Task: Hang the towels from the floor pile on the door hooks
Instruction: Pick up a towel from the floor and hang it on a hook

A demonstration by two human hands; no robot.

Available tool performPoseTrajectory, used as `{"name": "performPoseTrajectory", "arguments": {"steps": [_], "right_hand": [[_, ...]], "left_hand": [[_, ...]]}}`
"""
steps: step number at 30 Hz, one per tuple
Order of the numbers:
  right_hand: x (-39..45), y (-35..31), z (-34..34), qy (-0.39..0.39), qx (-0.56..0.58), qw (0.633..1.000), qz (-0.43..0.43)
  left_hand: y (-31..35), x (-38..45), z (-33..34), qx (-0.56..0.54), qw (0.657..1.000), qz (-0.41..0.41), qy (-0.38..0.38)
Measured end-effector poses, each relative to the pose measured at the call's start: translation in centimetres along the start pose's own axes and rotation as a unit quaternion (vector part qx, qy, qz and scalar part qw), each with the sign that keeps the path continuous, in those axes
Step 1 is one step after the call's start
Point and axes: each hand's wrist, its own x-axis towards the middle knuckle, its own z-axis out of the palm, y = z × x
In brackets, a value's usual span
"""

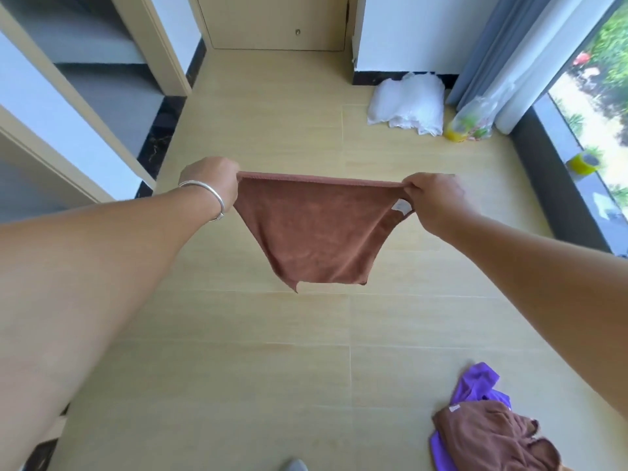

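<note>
A brown towel hangs stretched in the air between my two hands, its lower edge well above the floor. My left hand, with a silver bangle on the wrist, grips the towel's top left corner. My right hand pinches the top right corner, beside a small white label. On the floor at the lower right lies the pile: another brown towel on top of a purple towel. A beige door stands at the far end; no hooks show on its visible lower part.
White plastic bags and a clear bag with yellow contents sit by the far wall near grey curtains. A yellow tape roll rests on the dark window sill at right. Open doorways line the left.
</note>
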Motion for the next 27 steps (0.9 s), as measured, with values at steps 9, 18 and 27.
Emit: {"name": "performPoseTrajectory", "arguments": {"steps": [9,18,27], "right_hand": [[-10.3,1.8,0.2,-0.142,0.011,0.99,0.009],[-25.5,8.0,13.0,-0.279,0.008,0.958,0.071],[-35.5,15.5,29.0,-0.34,0.0,0.937,0.077]], "left_hand": [[-2.9,-10.8,1.7,-0.054,0.989,0.097,-0.097],[-2.7,-22.9,20.3,-0.039,0.959,0.164,-0.227],[-0.8,-29.2,39.0,-0.038,0.934,0.143,-0.325]]}}
